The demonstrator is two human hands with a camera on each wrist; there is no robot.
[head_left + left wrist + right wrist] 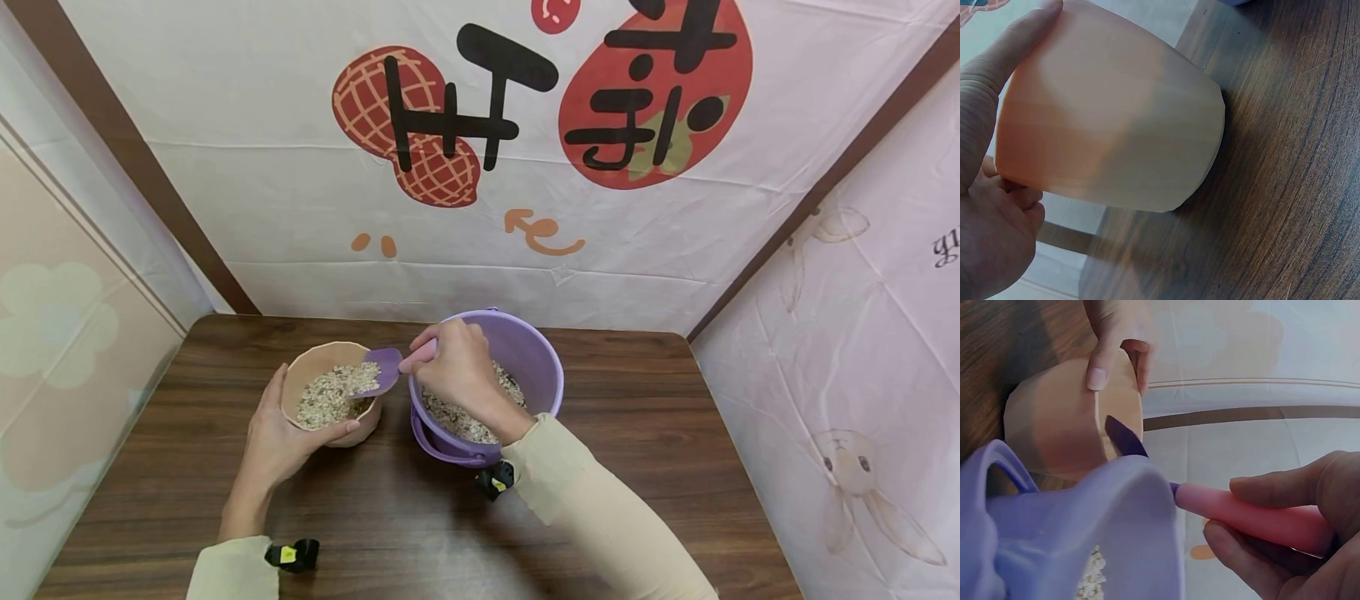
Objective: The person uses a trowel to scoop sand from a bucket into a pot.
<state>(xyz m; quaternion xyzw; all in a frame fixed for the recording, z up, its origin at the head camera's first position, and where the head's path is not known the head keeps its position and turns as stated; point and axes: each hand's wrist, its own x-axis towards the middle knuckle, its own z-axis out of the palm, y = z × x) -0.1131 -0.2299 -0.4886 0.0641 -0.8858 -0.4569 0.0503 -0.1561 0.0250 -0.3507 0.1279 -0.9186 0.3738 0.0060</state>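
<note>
Scoop (386, 372) looks light, stiff; right hand (453, 360) aptly grips its handle (418, 357), left hand (280, 440) clasps tub (1110, 119) near table's (360, 508) back edge.

Right hand (1335, 506) grips pink-handled scoop (1210, 505); purple blade's tip at mouth of peach pot (1054, 419), rest partly behind bucket (1110, 494) rim. Bucket is purple, pale flakes (1091, 578) inside. Left hand (1113, 337) holds pot, thumb on rim. Desk (988, 347) upper left.

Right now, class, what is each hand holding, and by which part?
The right hand grips the scoop by its pink handle; the left hand holds the peach tub round its side, near the top.
</note>
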